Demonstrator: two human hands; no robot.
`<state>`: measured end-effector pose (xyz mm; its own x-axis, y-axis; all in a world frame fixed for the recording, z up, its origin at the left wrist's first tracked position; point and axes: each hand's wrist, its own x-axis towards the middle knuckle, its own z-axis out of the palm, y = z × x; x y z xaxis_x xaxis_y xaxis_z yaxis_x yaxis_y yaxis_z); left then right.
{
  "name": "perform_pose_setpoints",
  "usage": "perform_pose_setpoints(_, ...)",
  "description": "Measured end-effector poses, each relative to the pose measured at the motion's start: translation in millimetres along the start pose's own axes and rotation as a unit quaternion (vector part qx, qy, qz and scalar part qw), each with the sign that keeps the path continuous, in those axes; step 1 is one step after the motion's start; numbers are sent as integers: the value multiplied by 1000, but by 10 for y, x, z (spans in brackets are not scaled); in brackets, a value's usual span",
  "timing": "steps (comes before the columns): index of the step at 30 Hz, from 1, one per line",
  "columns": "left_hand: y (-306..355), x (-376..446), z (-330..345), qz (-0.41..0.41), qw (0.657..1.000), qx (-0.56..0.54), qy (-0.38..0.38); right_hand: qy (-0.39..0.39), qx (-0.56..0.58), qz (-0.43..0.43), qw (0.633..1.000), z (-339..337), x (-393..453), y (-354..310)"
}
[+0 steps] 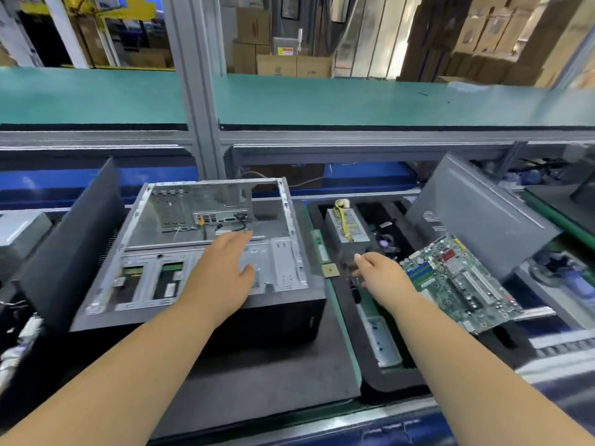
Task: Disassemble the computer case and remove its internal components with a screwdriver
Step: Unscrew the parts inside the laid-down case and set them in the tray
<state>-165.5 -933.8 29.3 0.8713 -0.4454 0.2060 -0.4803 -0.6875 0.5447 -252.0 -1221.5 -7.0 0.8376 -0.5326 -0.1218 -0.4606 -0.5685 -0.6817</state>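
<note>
My left hand (222,268), fingers apart, hovers over the case (206,252); right hand (381,273) pinches something dark, so I'd steady the case first.

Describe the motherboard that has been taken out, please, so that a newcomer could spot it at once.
Start at the open computer case in the middle, then look right, past the right hand. The motherboard lies tilted there, below a leaning grey side panel. It alone is a green circuit board with blue slots and a red patch.

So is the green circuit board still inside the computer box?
No, the green circuit board lies outside, to the right of the open computer case, beside the right hand.
</note>
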Motion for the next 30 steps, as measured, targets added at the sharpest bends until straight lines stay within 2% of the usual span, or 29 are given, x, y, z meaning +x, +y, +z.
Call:
perform_pose_setpoints(6, 647, 178, 458, 46, 999, -27, -10, 24, 32, 32, 999, -364, 172, 625)
perform_pose_setpoints(14, 1246, 315, 931, 104, 992, -29, -58, 0, -27, 66, 997, -580, 261, 1211)
perform_pose_setpoints(19, 1453, 323, 1150, 116, 989, -22, -87, -29, -102, 92, 990, -525, 301, 1353)
perform_pose_setpoints(24, 1526, 307, 1329, 121, 987, -25, -107, -67, -214, 122, 967, -404, 348, 1462)
perform_pose_setpoints(30, 1493, 296, 1427, 103, 985, -20, -135, -118, -223, 151, 956, -337, 385, 1551)
